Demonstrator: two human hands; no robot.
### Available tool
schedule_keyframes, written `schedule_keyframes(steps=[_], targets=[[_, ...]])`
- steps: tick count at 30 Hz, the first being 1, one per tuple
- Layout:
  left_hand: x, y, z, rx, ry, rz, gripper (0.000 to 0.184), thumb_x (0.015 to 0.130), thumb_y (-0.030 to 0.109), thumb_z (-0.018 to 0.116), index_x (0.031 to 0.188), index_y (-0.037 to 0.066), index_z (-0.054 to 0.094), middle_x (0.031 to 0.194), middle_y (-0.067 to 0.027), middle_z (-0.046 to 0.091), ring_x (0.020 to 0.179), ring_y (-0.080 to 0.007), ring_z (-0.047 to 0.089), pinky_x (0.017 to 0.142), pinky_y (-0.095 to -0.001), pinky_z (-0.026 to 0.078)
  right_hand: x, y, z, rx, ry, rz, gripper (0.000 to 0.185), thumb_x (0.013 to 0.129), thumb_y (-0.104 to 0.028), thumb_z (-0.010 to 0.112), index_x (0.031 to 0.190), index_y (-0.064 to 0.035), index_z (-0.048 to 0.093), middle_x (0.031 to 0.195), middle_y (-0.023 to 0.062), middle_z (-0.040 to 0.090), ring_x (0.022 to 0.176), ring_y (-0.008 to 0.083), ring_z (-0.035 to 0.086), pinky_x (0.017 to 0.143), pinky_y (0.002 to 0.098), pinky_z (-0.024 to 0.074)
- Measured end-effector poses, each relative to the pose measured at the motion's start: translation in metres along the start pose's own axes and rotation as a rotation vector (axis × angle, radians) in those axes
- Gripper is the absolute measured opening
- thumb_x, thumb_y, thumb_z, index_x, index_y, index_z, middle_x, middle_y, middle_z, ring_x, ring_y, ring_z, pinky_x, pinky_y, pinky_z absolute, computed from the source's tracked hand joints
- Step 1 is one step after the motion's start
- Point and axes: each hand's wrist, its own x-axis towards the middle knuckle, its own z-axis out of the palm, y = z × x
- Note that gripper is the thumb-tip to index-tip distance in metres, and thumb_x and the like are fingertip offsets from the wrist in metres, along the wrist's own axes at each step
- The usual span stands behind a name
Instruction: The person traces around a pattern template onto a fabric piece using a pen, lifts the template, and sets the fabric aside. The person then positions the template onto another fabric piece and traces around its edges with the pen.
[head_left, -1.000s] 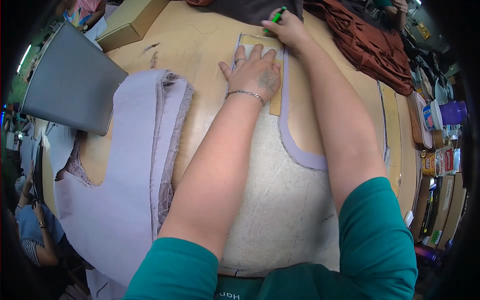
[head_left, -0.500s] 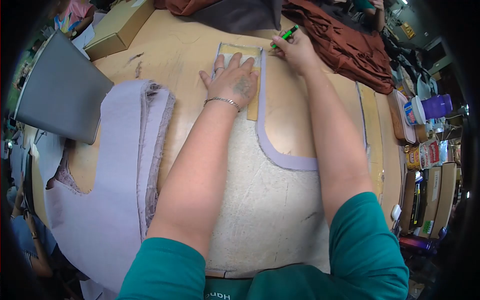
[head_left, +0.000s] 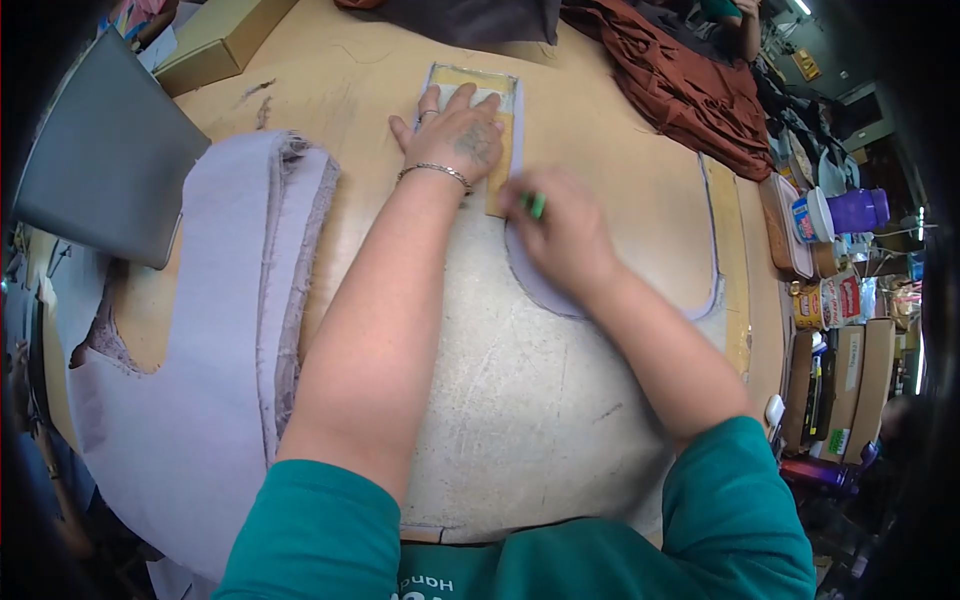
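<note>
On the broad pale-wood bench [head_left: 590, 120] lay the worn, pale-grey, flat pattern board [head_left: 510, 420], lilac cloth [head_left: 523, 266] bordering its inner curve. The left hand [head_left: 458, 135] stayed spread on its narrow upper arm, while the blurred right hand [head_left: 565, 230], pinching the slim green pen [head_left: 538, 206], had swept from beside the upper corner towards that curve, apparently shifting the work there.

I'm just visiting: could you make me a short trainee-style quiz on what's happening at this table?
1. True or false: the right hand holds a green pen.
2. Which lies left of the left arm in the picture?
A) purple jar
B) folded lilac cloth
C) white tub
3. What does the left hand rest on, fingers spread?

Key: 1 true; 2 B; 3 the pale template.
</note>
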Motion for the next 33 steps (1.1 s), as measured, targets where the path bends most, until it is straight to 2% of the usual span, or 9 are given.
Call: schedule_keyframes(steps=[3,7,9,11,15,21,27,31,33], targets=[[0.000,0.002,0.001,0.015,-0.003,-0.009,0.041,0.086,0.036,0.037,0.127,0.030,0.037,0.139,0.0054,0.024,0.129,-0.0255,0.016,0.096,-0.0637,0.013,-0.036,-0.045,-0.024,0.024,-0.155,-0.117,0.025,0.056,0.005,0.057,0.076,-0.0084,0.051,0.070,0.0077,0.054,0.071,0.0250,0.053,0.066,0.0322,0.0446],[0.001,0.001,0.002,0.026,0.006,-0.007,0.042,0.086,0.037,0.037,0.127,0.030,0.037,0.139,0.0052,0.024,0.128,-0.0255,0.017,0.096,-0.0639,0.013,-0.035,-0.038,-0.056,0.173,-0.390,0.178,0.012,0.070,-0.004,0.061,0.078,-0.0069,0.052,0.073,0.0106,0.056,0.069,0.0253,0.056,0.063,0.0341,0.0459],[0.000,0.001,0.002,0.021,-0.003,-0.006,0.041,0.086,0.037,0.037,0.127,0.030,0.038,0.139,0.0049,0.024,0.128,-0.0255,0.017,0.096,-0.0639,0.013,-0.009,-0.015,-0.048,0.282,-0.228,0.431,0.013,0.077,-0.010,0.060,0.084,-0.0043,0.051,0.073,0.0079,0.057,0.065,0.0149,0.056,0.060,0.0269,0.0446],[0.000,0.002,-0.001,0.017,0.000,-0.002,0.041,0.086,0.037,0.038,0.127,0.030,0.038,0.138,0.0045,0.024,0.128,-0.0254,0.017,0.096,-0.0639,0.013,0.017,0.035,-0.016,0.547,0.126,0.506,0.015,0.079,-0.010,0.060,0.086,-0.0020,0.049,0.070,0.0052,0.055,0.063,0.0113,0.054,0.058,0.0238,0.0433],[0.000,0.002,-0.002,0.014,0.009,0.001,0.041,0.086,0.037,0.039,0.126,0.029,0.039,0.138,0.0042,0.025,0.128,-0.0251,0.017,0.096,-0.0637,0.013,0.064,0.103,0.022,0.533,0.362,0.567,0.016,0.079,-0.011,0.061,0.085,-0.0010,0.049,0.069,0.0048,0.056,0.063,0.0113,0.055,0.058,0.0241,0.0440],[-0.001,0.001,0.003,0.007,0.032,-0.006,0.041,0.086,0.037,0.039,0.126,0.029,0.039,0.138,0.0047,0.026,0.128,-0.0251,0.018,0.096,-0.0637,0.013,0.078,0.119,0.041,0.304,0.353,0.455,0.014,0.077,-0.013,0.061,0.082,-0.0028,0.052,0.071,0.0101,0.059,0.062,0.0191,0.057,0.060,0.0299,0.0451],[0.001,0.001,0.001,0.019,0.009,-0.013,0.042,0.085,0.038,0.040,0.127,0.031,0.038,0.138,0.0055,0.025,0.128,-0.0258,0.018,0.095,-0.0647,0.014,0.028,0.017,0.007,0.038,0.087,0.298,0.009,0.077,-0.011,0.057,0.082,-0.0039,0.052,0.073,0.0161,0.056,0.069,0.0334,0.054,0.064,0.0358,0.0439],[0.003,-0.003,0.005,0.069,0.034,0.018,0.044,0.084,0.041,0.040,0.127,0.031,0.037,0.138,0.0058,0.026,0.128,-0.0264,0.018,0.093,-0.0652,0.016,-0.038,-0.044,-0.026,0.127,-0.142,0.073,0.020,0.066,0.005,0.058,0.080,-0.0058,0.048,0.079,0.0123,0.054,0.072,0.0292,0.053,0.066,0.0361,0.0429],[0.003,-0.004,0.006,0.088,0.018,0.010,0.044,0.084,0.041,0.039,0.127,0.031,0.037,0.138,0.0058,0.026,0.128,-0.0261,0.019,0.093,-0.0652,0.017,-0.065,-0.050,-0.047,0.124,-0.111,0.188,0.020,0.067,0.003,0.059,0.081,-0.0056,0.048,0.078,0.0117,0.054,0.072,0.0292,0.052,0.066,0.0353,0.0430]])
